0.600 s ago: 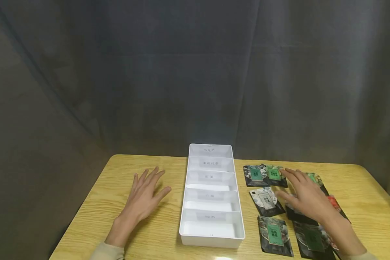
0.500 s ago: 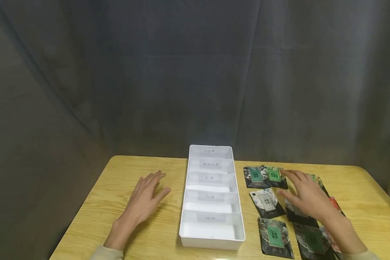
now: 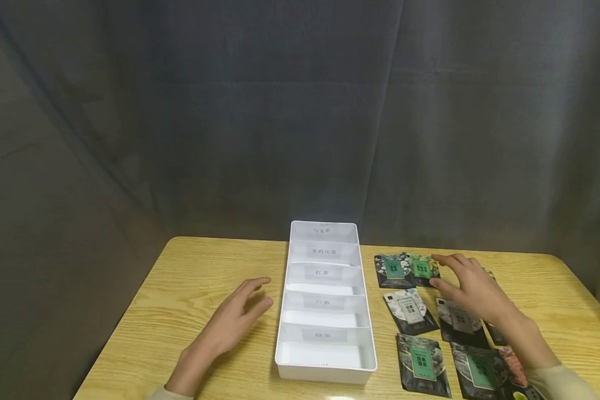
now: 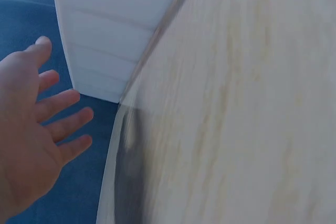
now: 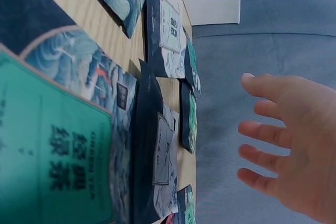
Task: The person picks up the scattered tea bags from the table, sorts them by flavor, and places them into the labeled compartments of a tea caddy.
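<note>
My left hand [image 3: 230, 322] hovers over the table just left of the white divided box [image 3: 325, 375], holding nothing, fingers loosely bent. In the left wrist view, that hand [image 4: 37, 124] has its fingers spread apart. Above the tea bags on the right is my right hand [image 3: 475, 289], also with nothing in it; the right wrist view shows its fingers [image 5: 262, 132] apart from the bags. Nearest to its fingertips lies a bright green-labelled tea bag [image 3: 422, 269]. Beside that is a teal-labelled tea bag [image 3: 395, 270]. My right hand and forearm partly cover some bags behind them.
A white-patterned tea bag [image 3: 411, 311] and a green tea bag [image 3: 423, 364] lie just right of the box. Farther right are a grey-labelled bag [image 3: 461, 322] and another green one [image 3: 482, 369]. A dark curtain [image 3: 280, 122] hangs behind the wooden table [image 3: 145, 311].
My left hand has moved right, closer to the box, and turned onto its side. The right hand has shifted slightly right, showing more of the grey-labelled bag.
</note>
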A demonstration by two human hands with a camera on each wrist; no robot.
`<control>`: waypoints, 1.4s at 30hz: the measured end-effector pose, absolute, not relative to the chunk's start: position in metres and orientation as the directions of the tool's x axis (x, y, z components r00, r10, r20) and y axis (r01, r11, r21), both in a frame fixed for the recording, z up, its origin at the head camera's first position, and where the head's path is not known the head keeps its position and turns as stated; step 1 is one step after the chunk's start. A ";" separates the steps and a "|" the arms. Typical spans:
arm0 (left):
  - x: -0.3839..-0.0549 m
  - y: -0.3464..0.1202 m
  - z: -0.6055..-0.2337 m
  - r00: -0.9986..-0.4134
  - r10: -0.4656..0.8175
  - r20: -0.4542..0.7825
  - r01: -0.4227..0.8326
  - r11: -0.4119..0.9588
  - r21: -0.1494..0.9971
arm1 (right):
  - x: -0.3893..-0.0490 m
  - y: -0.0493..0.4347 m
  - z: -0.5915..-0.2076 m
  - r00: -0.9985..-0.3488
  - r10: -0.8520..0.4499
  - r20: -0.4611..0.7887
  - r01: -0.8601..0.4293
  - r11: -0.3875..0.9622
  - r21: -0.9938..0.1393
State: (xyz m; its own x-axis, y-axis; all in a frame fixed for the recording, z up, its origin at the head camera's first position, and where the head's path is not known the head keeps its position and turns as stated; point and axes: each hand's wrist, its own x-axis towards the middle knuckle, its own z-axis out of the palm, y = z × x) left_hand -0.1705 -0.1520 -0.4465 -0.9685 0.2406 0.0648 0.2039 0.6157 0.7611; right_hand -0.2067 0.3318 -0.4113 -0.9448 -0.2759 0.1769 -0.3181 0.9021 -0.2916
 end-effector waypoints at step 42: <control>-0.150 -0.123 -0.454 -0.934 0.356 -0.031 0.097 0.335 0.937 | -0.263 0.364 -0.425 -0.963 -0.257 0.081 -0.267 0.866 -0.424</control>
